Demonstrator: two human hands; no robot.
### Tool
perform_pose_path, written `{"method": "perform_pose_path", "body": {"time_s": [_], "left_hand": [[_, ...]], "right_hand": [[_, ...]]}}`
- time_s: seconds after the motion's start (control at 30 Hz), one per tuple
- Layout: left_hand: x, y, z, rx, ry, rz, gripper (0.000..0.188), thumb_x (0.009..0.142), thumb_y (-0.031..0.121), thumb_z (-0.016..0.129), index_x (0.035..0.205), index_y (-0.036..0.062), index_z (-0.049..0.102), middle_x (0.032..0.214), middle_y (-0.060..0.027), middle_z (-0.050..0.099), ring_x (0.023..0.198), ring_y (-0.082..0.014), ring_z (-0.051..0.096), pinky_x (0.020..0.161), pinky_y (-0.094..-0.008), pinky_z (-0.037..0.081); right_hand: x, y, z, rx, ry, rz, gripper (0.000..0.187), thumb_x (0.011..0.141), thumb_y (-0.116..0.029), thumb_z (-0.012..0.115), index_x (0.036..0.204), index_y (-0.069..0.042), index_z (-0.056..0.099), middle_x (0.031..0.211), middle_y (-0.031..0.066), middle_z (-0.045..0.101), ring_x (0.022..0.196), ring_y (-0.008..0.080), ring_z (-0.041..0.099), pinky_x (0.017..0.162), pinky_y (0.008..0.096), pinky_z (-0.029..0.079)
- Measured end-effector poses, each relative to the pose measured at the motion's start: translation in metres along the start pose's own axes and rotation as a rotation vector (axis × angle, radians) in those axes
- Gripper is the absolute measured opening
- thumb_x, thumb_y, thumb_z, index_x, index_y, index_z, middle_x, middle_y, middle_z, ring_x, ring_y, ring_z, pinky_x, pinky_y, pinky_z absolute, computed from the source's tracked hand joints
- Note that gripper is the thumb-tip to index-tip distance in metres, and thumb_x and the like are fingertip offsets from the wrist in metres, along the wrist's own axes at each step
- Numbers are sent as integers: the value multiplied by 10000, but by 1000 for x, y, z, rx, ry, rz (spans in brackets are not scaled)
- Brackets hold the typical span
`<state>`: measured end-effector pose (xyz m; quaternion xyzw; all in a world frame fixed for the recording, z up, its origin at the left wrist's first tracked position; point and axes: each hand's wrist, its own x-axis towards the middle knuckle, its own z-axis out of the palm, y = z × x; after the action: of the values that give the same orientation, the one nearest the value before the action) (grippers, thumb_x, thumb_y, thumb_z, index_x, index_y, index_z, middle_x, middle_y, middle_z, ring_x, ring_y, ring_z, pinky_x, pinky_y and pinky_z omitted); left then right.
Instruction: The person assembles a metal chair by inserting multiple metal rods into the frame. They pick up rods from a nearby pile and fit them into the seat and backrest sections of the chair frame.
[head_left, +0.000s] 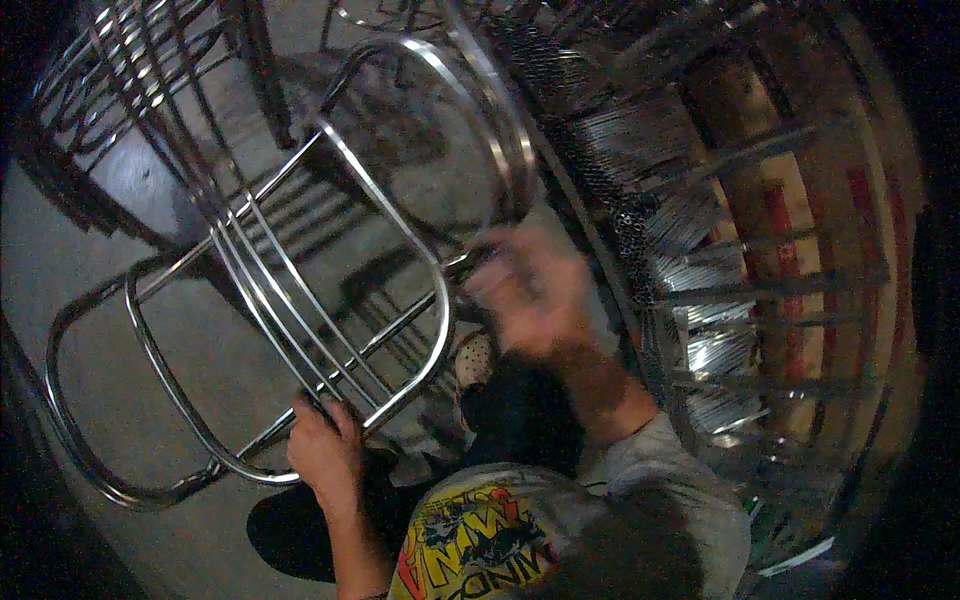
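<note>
A shiny bent-tube metal chair frame [440,318] lies across the middle of the view, with several parallel rods running through it. On its near side my left hand [325,450] is closed around a tube, close to where the rods end. My right hand [535,290] is by the frame's right-hand bend, near the end of a tube. Motion blurs that hand, so its fingers and anything in them cannot be made out.
More metal frames with rods [150,90] stand at the upper left. On the right, a long rack [665,295] holds bundles of shiny metal pieces [715,340], with brown and red boxes [785,230] behind. Grey floor [190,370] shows beneath the frame.
</note>
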<state>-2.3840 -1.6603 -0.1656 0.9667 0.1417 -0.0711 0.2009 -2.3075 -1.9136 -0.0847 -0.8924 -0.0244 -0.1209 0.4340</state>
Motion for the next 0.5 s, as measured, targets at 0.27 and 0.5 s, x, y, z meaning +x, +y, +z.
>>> {"method": "perform_pose_path", "body": {"time_s": [0.27, 0.5], "left_hand": [[-4, 3, 9, 52, 125, 31, 329, 926, 267, 510, 1136, 16, 539, 698, -243, 624, 654, -457, 608, 595, -541, 448], [-2, 5, 14, 55, 162, 32, 313, 906, 268, 544, 1093, 18, 564, 703, -241, 626, 657, -441, 613, 600, -535, 452]], "right_hand": [[107, 251, -200, -1076, -220, 563, 522, 857, -400, 656, 1242, -58, 570, 1200, 204, 624, 1122, 375, 589, 967, 511, 429], [96, 288, -219, -1058, -478, 626, 516, 871, -427, 638, 1305, -159, 565, 1246, 155, 616, 1247, 341, 510, 1075, 643, 248]]}}
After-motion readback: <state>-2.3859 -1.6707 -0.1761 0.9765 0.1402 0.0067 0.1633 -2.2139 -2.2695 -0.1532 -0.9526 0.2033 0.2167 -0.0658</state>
